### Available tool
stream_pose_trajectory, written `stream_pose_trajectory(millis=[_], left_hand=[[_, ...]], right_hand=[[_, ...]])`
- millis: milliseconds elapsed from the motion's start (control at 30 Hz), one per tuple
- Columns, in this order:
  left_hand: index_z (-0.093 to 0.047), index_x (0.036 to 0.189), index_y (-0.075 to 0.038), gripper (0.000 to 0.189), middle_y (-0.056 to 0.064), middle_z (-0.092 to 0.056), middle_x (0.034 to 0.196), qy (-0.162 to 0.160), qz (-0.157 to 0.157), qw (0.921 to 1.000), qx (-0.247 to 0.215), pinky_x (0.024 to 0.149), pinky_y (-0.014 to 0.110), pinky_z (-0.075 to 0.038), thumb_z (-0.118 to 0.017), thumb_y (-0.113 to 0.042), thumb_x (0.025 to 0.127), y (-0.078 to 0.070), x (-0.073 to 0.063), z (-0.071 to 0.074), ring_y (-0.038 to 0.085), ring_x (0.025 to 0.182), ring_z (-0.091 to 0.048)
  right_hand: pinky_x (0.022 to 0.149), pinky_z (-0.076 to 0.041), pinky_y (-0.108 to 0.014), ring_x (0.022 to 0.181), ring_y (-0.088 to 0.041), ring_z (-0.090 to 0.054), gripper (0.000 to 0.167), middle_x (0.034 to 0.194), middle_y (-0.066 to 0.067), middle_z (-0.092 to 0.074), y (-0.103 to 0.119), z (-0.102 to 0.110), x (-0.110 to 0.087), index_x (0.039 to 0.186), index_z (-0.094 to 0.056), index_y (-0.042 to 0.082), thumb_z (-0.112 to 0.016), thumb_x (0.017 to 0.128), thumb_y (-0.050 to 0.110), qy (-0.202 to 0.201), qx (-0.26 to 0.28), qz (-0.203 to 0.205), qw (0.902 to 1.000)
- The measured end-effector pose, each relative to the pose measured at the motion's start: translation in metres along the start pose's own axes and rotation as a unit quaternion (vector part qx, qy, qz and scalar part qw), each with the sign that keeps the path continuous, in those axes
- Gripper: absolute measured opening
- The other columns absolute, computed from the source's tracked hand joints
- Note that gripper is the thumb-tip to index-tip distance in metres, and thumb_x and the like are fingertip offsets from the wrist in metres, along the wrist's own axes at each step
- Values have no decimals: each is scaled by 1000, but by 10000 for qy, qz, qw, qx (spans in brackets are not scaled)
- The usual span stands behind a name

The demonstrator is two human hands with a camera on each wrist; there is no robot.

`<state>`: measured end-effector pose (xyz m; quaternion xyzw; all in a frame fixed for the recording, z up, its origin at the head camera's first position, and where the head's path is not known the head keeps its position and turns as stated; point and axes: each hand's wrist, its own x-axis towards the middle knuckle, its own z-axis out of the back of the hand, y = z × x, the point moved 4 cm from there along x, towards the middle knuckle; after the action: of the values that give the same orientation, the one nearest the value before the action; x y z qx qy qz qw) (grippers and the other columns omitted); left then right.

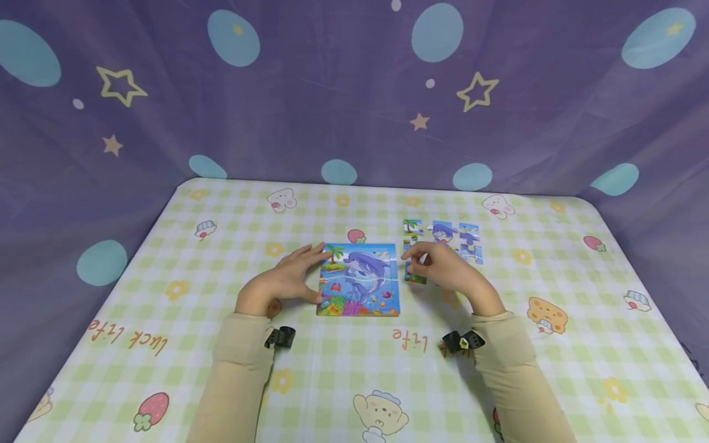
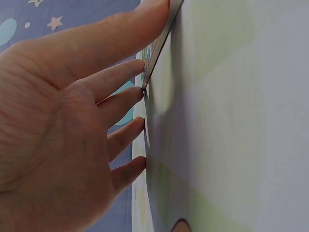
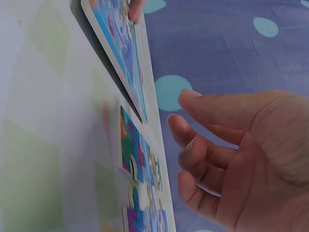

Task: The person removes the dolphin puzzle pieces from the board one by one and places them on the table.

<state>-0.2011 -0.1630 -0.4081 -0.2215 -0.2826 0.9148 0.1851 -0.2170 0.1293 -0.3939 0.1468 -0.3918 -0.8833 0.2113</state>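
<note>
A square dolphin picture puzzle board (image 1: 362, 280) lies flat in the middle of the table. My left hand (image 1: 285, 278) rests at its left side, thumb at the near corner and fingertips by the far corner. In the left wrist view, the fingers of the left hand (image 2: 63, 121) are nearly straight, and the thumb meets the thin board edge (image 2: 157, 53). Just right of the board, my right hand (image 1: 445, 269) hovers over loose puzzle pieces (image 1: 442, 230). The right wrist view shows the right hand (image 3: 251, 150) with loosely bent fingers and nothing between them, above the pieces (image 3: 128, 145).
A green and white checked tablecloth (image 1: 194, 375) printed with cartoons covers the table. Behind the far edge hangs a purple curtain (image 1: 343, 111) with stars and blue ovals. Several loose pieces lie in rough rows, partly hidden under my right hand.
</note>
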Motion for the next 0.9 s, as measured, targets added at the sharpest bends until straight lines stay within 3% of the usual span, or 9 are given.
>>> stream_pose_trajectory(millis=[233, 500, 667, 900], left_hand=[[-35, 154, -10, 93, 12, -13, 165, 1, -25, 10000, 13, 116, 65, -9, -86, -19, 77, 1, 1, 0, 37, 150, -5], [-35, 154, -11, 92, 11, -13, 165, 13, -4, 10000, 24, 115, 66, -9, -86, -19, 77, 0, 0, 0, 37, 150, -5], [-35, 154, -11, 92, 10, -13, 165, -4, -2, 10000, 15, 116, 66, -9, -86, -18, 77, 1, 1, 0, 37, 150, -5], [-36, 154, -11, 92, 10, -13, 165, -9, -1, 10000, 35, 116, 65, -9, -86, -18, 77, 2, 2, 0, 37, 150, -5]], right_hand=[[63, -45, -29, 70, -15, -53, 20, 90, -5, -62, 9, -12, 3, 112, -68, -1, -66, 93, 3, 117, -6, 227, 9997], [58, -44, -27, 65, -12, -49, 22, 93, -3, -63, 16, -28, 6, 113, -69, 3, -69, 91, 5, 348, -9, 243, 9991], [63, -46, -29, 70, -13, -50, 26, 96, -6, -62, 22, -36, 6, 115, -68, 1, -72, 90, 6, 435, -125, 312, 9985], [74, -47, -32, 85, -19, -53, 38, 104, -9, -59, 25, -44, 4, 123, -63, 3, -76, 88, 12, 717, -366, 111, 9967]])
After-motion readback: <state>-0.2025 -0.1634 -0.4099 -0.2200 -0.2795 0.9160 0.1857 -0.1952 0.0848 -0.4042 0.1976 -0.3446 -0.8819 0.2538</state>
